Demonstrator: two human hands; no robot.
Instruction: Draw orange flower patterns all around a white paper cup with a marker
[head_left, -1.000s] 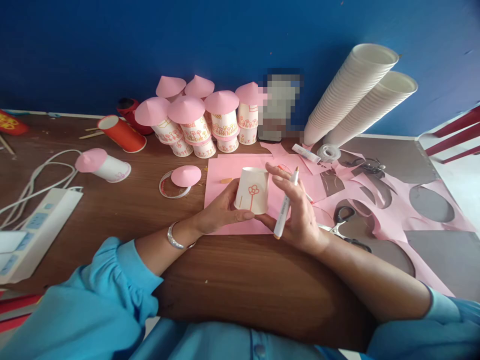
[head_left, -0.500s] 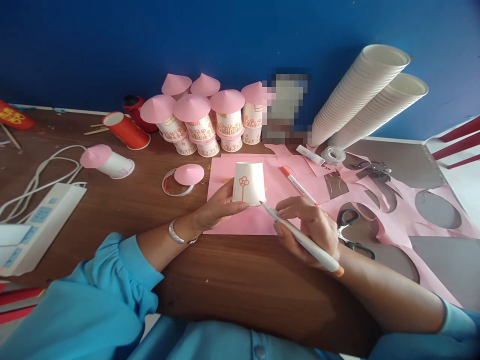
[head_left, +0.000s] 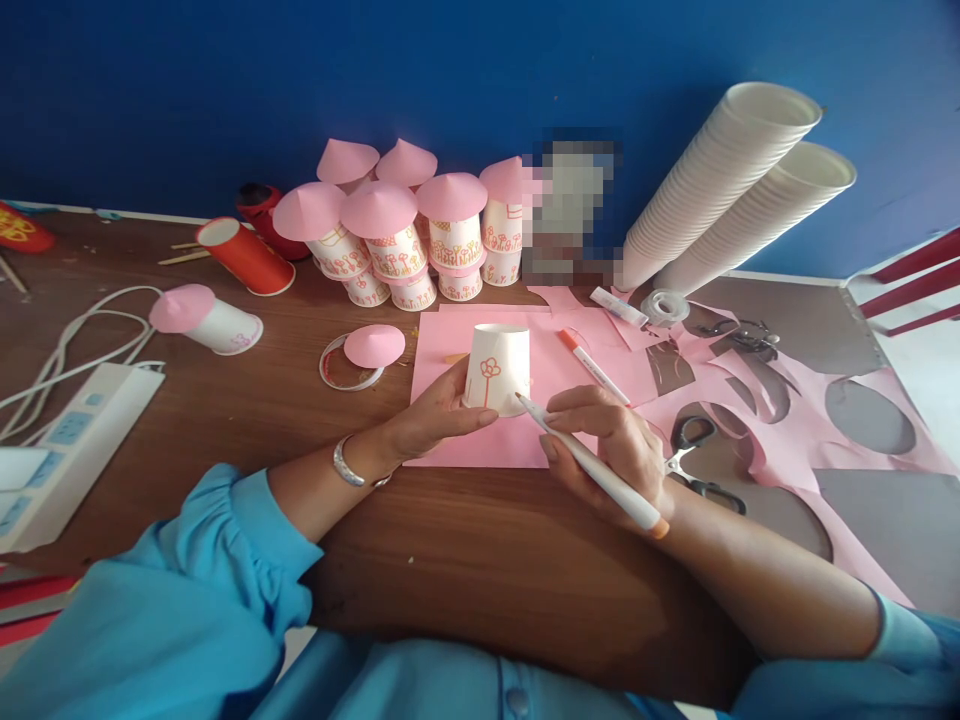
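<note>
An upside-down white paper cup (head_left: 504, 350) is held in my left hand (head_left: 442, 405), thumb along its lower edge. One orange flower with a stem is drawn on the side facing me. My right hand (head_left: 607, 445) grips a white marker (head_left: 600, 472) with an orange end. The marker's tip is at the cup's lower right side; whether it touches I cannot tell. Beneath the cup lies a pink paper sheet (head_left: 480, 450). A second marker (head_left: 592, 365) with an orange cap rests on the pink paper beyond my right hand.
Decorated cups with pink cone roofs (head_left: 379, 215) stand by the wall. Two tall cup stacks (head_left: 720, 190) lean at back right, near clear tape (head_left: 666, 307). Scissors (head_left: 694, 465) lie beside cut pink scraps (head_left: 787, 440). A power strip (head_left: 90, 440) and red cup (head_left: 246, 258) are leftward.
The marker tip has moved slightly left and up, closer to the cup's lower right side. My right hand has shifted a little left with it; the view has also shifted slightly.
</note>
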